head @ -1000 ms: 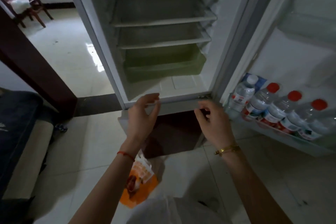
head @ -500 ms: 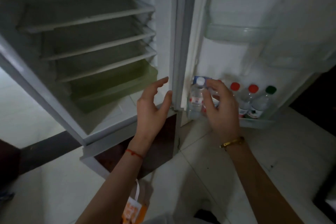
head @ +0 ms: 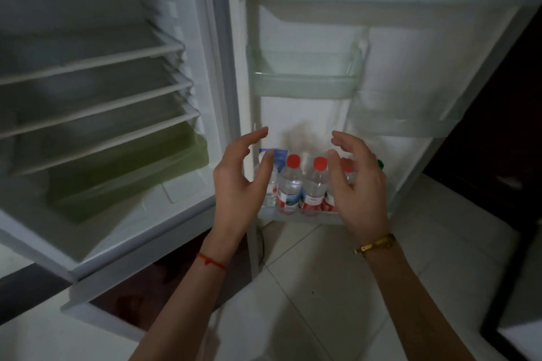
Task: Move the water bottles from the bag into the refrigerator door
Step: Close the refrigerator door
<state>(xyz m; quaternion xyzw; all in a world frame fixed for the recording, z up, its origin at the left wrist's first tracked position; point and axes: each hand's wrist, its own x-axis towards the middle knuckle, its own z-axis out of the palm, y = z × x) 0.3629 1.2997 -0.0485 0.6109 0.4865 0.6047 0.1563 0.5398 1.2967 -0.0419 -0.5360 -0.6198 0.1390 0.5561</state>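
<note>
**Bottles crowded on the lowest door shelf, both hands spread before them**

Head view: water bottles [head: 302, 184] stand upright and touching in a row on the bottom door shelf [head: 296, 218] of the open refrigerator door [head: 410, 47]. The left hand [head: 237, 182] and right hand [head: 359, 184] hover in front of the row, each grip released, fingers curved and holding nothing; the bag is out of frame.

Risk, as a judgement: the row is tight, so a hand pushing in could knock a neighbour over or tip one past the shelf's low front lip onto the tiled floor [head: 337, 287]. The right hand hides the far-right bottles, and dim light with motion blur makes spacing hard to gauge.

Bottles look like thin clear plastic, ribbed, with red caps and red-and-white labels; one cap at the right edge is green [head: 380, 163]. Door shelves are translucent moulded plastic with smooth, rounded corners.
</note>
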